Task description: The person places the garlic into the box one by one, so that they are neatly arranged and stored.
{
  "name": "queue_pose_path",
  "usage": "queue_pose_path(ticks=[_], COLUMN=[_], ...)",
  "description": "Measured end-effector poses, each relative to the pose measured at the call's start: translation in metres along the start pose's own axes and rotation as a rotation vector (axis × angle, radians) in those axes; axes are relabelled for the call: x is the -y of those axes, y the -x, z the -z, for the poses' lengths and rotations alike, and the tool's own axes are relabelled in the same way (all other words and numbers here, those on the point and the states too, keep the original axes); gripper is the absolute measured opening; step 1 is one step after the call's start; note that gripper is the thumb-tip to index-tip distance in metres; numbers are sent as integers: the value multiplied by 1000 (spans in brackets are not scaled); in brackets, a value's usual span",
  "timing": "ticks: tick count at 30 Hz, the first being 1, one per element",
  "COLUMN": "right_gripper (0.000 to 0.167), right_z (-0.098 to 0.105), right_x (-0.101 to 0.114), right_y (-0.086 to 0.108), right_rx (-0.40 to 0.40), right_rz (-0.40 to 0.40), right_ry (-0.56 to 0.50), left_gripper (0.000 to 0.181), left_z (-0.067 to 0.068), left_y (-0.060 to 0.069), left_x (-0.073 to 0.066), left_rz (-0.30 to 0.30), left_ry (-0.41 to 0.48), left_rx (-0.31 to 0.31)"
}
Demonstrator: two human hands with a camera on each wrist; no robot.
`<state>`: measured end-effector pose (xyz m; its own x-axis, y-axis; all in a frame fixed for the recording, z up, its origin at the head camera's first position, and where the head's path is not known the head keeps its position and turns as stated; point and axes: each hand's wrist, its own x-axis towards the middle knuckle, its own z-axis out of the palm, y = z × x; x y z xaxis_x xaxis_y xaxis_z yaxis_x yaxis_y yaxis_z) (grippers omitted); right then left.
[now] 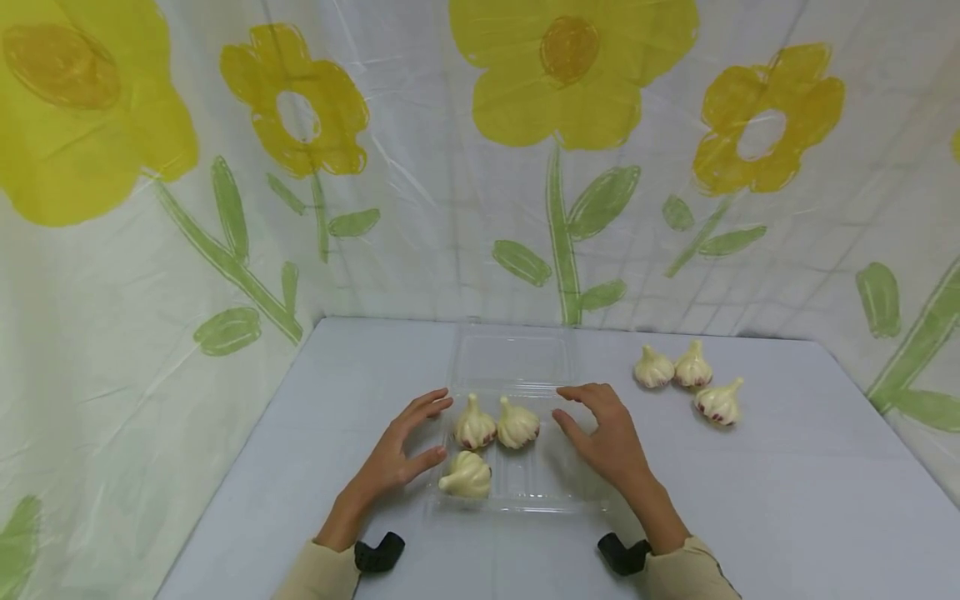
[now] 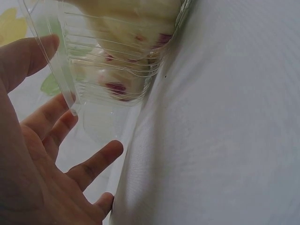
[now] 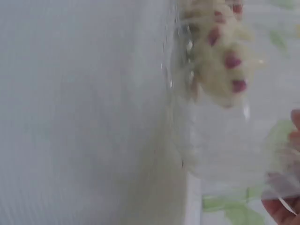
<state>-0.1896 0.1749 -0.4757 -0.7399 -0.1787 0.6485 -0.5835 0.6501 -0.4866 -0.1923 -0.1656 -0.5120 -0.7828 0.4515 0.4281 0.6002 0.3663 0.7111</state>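
Observation:
A clear plastic clamshell box [image 1: 555,479] lies in front of me with its lid [image 1: 513,358] folded back. Three garlic bulbs sit in its left half: two at the back, a left one [image 1: 474,425] and a right one [image 1: 517,423], and one on its side [image 1: 468,475] at the front. My left hand [image 1: 390,457] is at the box's left side, fingers spread, thumb and fingertips close to the rim in the left wrist view; contact is hard to tell. My right hand [image 1: 611,437] hovers by the right side with thumb and fingers apart, holding nothing. The right wrist view is blurred.
Three more garlic bulbs lie on the white table [image 1: 787,492] at the back right: a left one [image 1: 654,367], a middle one [image 1: 693,367] and a nearer one [image 1: 718,403]. A flower-printed curtain [image 1: 420,208] hangs behind and at the sides.

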Motion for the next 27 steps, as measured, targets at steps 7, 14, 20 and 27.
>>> queue_pose_path(ticks=[7, 14, 20, 27], right_gripper=[29, 26, 26, 29], right_z=[19, 48, 75, 100], right_x=[-18, -37, -54, -69], right_y=[2, 11, 21, 29], right_rx=[-99, -182, -260, -373], right_rz=[-101, -303, -486, -611], right_ry=[7, 40, 99, 128], left_gripper=[64, 64, 63, 63], left_z=[0, 1, 1, 0], left_y=[0, 0, 0, 0], left_x=[-2, -4, -1, 0], left_rz=[10, 16, 3, -7], left_ry=[4, 12, 1, 1], left_rx=[5, 9, 0, -3])
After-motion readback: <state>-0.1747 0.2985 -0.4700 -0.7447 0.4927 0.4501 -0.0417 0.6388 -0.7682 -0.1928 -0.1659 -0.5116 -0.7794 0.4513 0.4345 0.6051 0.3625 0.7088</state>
